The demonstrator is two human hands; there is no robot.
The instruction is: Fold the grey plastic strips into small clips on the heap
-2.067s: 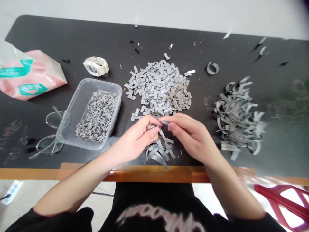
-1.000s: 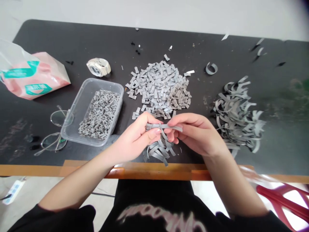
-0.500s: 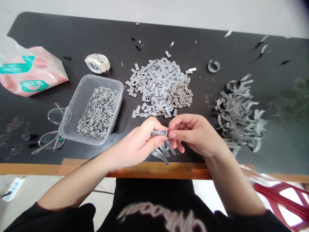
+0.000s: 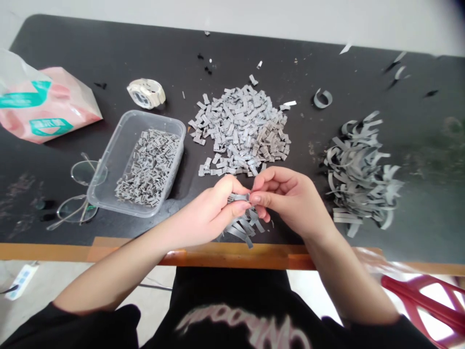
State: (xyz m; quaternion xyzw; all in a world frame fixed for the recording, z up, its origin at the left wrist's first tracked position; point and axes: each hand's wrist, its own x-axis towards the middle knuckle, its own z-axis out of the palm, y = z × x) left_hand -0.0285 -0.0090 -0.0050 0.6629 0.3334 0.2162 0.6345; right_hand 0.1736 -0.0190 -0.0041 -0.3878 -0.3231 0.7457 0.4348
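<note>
My left hand (image 4: 209,213) is closed, with thumb and forefinger pinching a short grey strip (image 4: 238,197) that looks folded. At the strip's right end, the thumb and fingertips of my right hand (image 4: 292,201) are pressed together on it; the exact spot is partly hidden by the fingers. Below both hands, several loose grey strips (image 4: 242,230) lie near the table edge. Just beyond my fingers is a heap of small folded grey pieces (image 4: 240,126), its right part browner.
To the left stands a clear plastic box (image 4: 103,186) with many small grey clips (image 4: 148,167). Around it lie glasses (image 4: 78,209), a white watch (image 4: 146,93) and a pink bag (image 4: 69,104). Curled grey strips (image 4: 363,169) are piled at right, below a single curl (image 4: 322,98).
Both hands stay together on the grey strip. My right fingers have shifted slightly left and up along its end, and a little less of the strip's end shows.
</note>
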